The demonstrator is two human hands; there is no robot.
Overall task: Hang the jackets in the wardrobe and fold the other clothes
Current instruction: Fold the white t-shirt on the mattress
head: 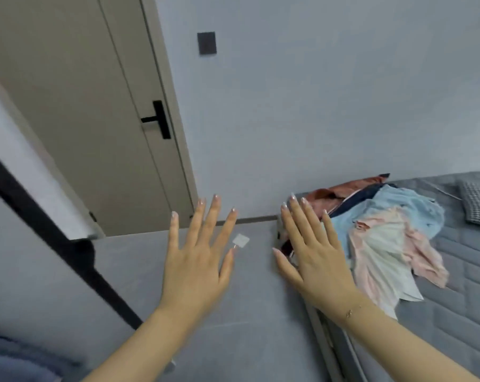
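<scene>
Clothes (382, 232) lie in a loose heap on the bed (454, 271), and that heap serves as the landmark for everything else.

Far to the left of the heap a dark-edged white panel (26, 150) runs diagonally through the view; it may be the wardrobe door, though that cannot be told. Behind it, still well left of the heap, stands a closed beige door (76, 106) with a black handle (157, 119). A small dark switch plate (206, 43) sits on the wall up and to the left of the heap.

Closer in, the left hand (197, 260) is raised over the grey floor (233, 312), fingers straight and spread, holding nothing, well left of the heap. A small white square (241, 240) lies on the floor between the two hands.

The right hand (313, 257) is likewise spread flat and empty. It hangs over the near left edge of the bed, just beside the heap and overlapping its left margin in the view; actual contact cannot be told.

The heap itself holds a rust-red piece at the back, something navy, a pale blue garment and a pink-and-white one in front. Its long axis runs from the bed's far corner toward the viewer. It lies to the right of both hands, so the right hand is the nearer and probably reaches first. A checked pillow (479, 205) rests beyond the heap to the right.
</scene>
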